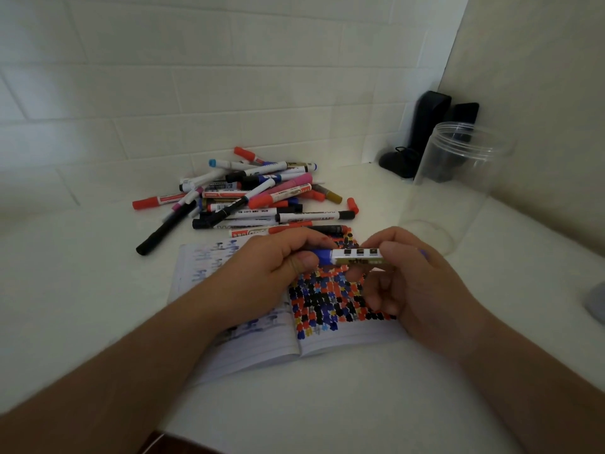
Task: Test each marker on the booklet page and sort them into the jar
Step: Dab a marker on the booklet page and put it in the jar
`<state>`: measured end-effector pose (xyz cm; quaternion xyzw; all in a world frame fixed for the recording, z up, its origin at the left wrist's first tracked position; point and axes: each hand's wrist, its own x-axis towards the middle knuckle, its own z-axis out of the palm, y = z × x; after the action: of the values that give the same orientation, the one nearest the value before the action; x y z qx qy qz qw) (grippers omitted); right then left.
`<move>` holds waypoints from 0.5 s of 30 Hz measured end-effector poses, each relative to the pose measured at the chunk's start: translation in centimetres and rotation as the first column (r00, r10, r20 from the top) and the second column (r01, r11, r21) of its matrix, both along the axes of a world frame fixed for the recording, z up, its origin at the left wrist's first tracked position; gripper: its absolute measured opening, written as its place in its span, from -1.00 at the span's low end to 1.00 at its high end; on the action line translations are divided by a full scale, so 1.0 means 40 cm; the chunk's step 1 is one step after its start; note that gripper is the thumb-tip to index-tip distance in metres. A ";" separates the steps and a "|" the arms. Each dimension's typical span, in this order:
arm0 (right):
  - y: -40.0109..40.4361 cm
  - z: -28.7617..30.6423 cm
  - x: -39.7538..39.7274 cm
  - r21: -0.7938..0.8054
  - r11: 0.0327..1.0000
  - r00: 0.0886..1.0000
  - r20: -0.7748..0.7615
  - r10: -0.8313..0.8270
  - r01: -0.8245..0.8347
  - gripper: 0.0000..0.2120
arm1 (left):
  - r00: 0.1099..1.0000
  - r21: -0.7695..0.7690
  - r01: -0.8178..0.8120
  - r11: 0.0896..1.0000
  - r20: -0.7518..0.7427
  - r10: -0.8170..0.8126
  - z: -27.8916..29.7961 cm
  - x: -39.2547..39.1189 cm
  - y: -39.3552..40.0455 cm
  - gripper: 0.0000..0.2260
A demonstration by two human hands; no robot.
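A blue-capped white marker lies level between both hands, just above the open booklet. My left hand pinches its blue cap end; my right hand grips the white barrel. The booklet's right page is covered in small red, black, blue and yellow marks. A heap of several markers lies behind the booklet. The clear plastic jar stands open at the back right, with no marker visible inside.
Two dark objects stand in the corner behind the jar, beside a tiled wall. A lone black marker lies left of the heap. A grey thing shows at the right edge of the white counter.
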<state>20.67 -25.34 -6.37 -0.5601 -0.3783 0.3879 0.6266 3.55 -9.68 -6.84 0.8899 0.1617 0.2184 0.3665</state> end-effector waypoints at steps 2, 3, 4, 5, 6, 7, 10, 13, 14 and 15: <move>-0.001 -0.004 -0.003 0.017 0.999 0.998 0.056 -0.034 0.033 -0.72 | 1.000 -0.024 0.001 1.000 0.030 -0.001 0.001 0.001 -0.005 -0.66; -0.001 -0.004 -0.005 0.024 0.999 0.996 0.079 -0.040 0.038 -0.71 | 0.999 -0.030 0.002 1.000 0.040 -0.001 0.001 0.002 -0.007 -0.67; -0.001 -0.003 -0.009 0.028 0.999 0.995 0.093 -0.045 0.042 -0.71 | 0.999 -0.030 0.004 1.000 0.049 -0.002 0.000 0.003 -0.008 -0.67; -0.001 -0.002 -0.012 0.033 0.998 0.994 0.100 -0.050 0.047 -0.73 | 0.998 -0.030 0.003 1.000 0.055 -0.001 0.000 0.004 -0.008 -0.68; -0.001 0.000 -0.015 0.034 0.998 0.993 0.101 -0.055 0.052 -0.76 | 0.998 -0.028 0.003 1.000 0.062 -0.002 0.000 0.005 -0.008 -0.68; -0.001 0.000 -0.016 0.037 0.998 0.993 0.108 -0.055 0.051 -0.78 | 0.997 -0.028 0.001 1.000 0.071 0.001 0.001 0.006 -0.008 -0.67; 0.002 0.003 -0.023 0.039 0.999 0.990 0.136 -0.035 0.030 -0.81 | 0.996 -0.014 -0.013 1.000 0.088 0.015 0.001 0.005 -0.005 -0.66; 0.003 0.000 -0.029 0.032 0.999 0.989 0.142 -0.030 0.025 -0.81 | 0.995 0.029 -0.020 0.999 0.098 0.017 0.000 0.000 -0.007 -0.64; 0.003 -0.003 -0.030 0.036 0.999 0.990 0.142 -0.027 0.023 -0.78 | 0.995 0.058 -0.023 0.998 0.101 0.018 -0.002 -0.001 -0.008 -0.64; 0.004 -0.005 -0.031 0.039 0.999 0.990 0.140 -0.025 0.020 -0.74 | 0.995 0.084 -0.029 0.996 0.101 0.021 -0.004 -0.001 -0.009 -0.65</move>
<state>19.43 -25.19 -6.59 -0.5785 -0.4222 0.3331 0.6133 3.52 -10.04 -6.99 0.8906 0.1449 0.2739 0.3329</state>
